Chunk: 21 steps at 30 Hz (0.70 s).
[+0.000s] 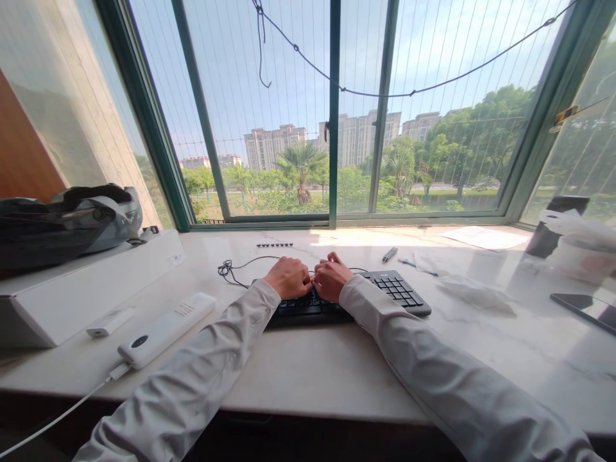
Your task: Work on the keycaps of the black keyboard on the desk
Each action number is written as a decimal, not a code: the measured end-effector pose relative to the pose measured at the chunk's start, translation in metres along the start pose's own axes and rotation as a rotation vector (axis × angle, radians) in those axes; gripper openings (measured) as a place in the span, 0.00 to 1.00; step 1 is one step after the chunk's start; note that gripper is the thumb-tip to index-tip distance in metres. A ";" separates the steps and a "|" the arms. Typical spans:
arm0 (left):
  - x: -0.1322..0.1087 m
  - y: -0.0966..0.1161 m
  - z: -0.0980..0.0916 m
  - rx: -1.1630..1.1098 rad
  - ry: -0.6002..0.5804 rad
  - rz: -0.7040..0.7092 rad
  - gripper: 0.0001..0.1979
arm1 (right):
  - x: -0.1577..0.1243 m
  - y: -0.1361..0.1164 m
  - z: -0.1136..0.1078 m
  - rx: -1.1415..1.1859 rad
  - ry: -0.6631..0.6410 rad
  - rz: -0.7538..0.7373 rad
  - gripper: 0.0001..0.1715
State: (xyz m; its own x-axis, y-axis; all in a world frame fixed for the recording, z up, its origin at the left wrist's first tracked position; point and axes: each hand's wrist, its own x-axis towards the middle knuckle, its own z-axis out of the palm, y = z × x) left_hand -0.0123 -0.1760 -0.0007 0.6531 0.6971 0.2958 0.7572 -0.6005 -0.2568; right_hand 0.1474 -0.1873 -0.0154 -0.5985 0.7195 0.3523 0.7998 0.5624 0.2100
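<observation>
A black keyboard [404,292] with a number pad lies on the marble-patterned counter. Both of my hands are over its middle, close together, their fingertips meeting or nearly so above the keys. My left hand [289,278] is closed, fingers curled down and in. Beside it my right hand [332,278] is also closed, thumb and fingers bent toward the left one. Whatever is between the fingertips is hidden or too small to make out. My hands and sleeves cover much of the keyboard. Behind it stands a row of small black pieces [274,244].
Left of the keyboard are a coiled cable [226,269], a white power bank [166,330] with a cord, and a white box [96,282] under a black bag. To the right lie a small grey tool [389,255], a pen [409,263], plastic wrapping [474,294] and a phone [587,308].
</observation>
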 end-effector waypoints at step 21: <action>-0.006 -0.020 0.007 -0.013 0.130 -0.259 0.17 | -0.010 0.010 0.011 0.139 0.126 0.052 0.16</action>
State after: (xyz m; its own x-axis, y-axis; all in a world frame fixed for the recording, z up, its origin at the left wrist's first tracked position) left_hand -0.0316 -0.1653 -0.0042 0.4325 0.7723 0.4653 0.8980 -0.4150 -0.1458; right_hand 0.1605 -0.1839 -0.0271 -0.5392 0.6969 0.4728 0.8098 0.5832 0.0638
